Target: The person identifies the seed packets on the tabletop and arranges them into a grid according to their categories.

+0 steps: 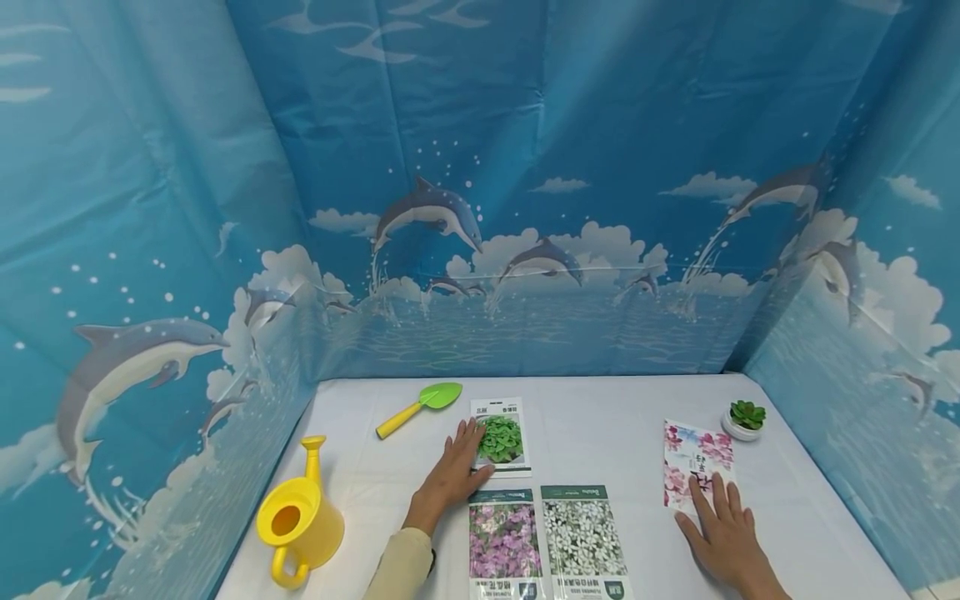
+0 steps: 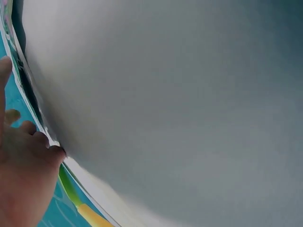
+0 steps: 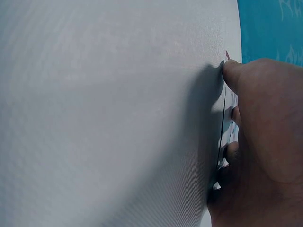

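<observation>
My left hand (image 1: 453, 471) lies along the left edge of a seed packet with green leaves (image 1: 501, 439), its extended fingers touching that side. In the left wrist view, the same hand (image 2: 27, 175) appears at the left border, with the tabletop filling most of the picture. On the right, my other hand (image 1: 722, 537) rests with spread fingers on the lower part of a white packet with pink blossoms (image 1: 693, 450). The right wrist view has that hand (image 3: 267, 132) low over the white surface, and the packet is mostly hidden behind it.
Purple-flower (image 1: 505, 537) and white-flower (image 1: 583, 533) seed packets lie side by side near the front. A yellow watering can (image 1: 324, 525) stands at left, a green-bladed trowel (image 1: 420, 408) behind it. A small potted succulent (image 1: 745, 417) is at right. Dolphin-print curtains (image 1: 525, 325) surround the white table (image 1: 592, 417).
</observation>
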### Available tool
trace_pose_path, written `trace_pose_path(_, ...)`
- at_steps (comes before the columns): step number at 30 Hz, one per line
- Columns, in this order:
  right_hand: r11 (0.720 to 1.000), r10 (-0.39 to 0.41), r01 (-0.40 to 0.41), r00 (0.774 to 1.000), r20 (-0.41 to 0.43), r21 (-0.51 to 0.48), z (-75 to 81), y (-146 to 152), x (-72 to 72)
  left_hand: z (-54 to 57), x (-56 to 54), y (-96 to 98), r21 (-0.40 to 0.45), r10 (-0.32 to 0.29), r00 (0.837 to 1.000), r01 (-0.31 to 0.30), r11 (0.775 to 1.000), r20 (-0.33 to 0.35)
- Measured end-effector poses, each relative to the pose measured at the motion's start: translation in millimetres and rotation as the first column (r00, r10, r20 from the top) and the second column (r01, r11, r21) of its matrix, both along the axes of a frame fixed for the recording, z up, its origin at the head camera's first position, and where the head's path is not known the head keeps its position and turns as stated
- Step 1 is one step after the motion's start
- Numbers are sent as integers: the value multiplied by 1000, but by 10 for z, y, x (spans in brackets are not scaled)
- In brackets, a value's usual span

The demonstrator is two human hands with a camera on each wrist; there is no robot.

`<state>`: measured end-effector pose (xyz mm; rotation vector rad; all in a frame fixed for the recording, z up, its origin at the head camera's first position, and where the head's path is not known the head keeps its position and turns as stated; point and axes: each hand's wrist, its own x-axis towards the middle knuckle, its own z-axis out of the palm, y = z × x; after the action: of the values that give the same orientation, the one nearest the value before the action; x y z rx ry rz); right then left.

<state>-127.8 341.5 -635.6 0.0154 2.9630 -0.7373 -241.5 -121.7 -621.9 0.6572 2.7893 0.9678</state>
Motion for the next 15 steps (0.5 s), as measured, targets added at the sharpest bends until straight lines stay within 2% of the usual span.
trace_pose_path(6,1000,2,-2,1000,7,-4,-11,5,2,-122,-34,-35,-2,38,999,-38,999,-20)
trace_pose_path(11,1000,6,-6,1000,8,-6,-11,12,1,-121,-42,-44,8,28,999,-28,1000,-26)
trace_pose_path(15,1000,6,-6,1000,13,-19,-4,11,-3,-130,-45,-45,-33,37,999,-37,999,-10)
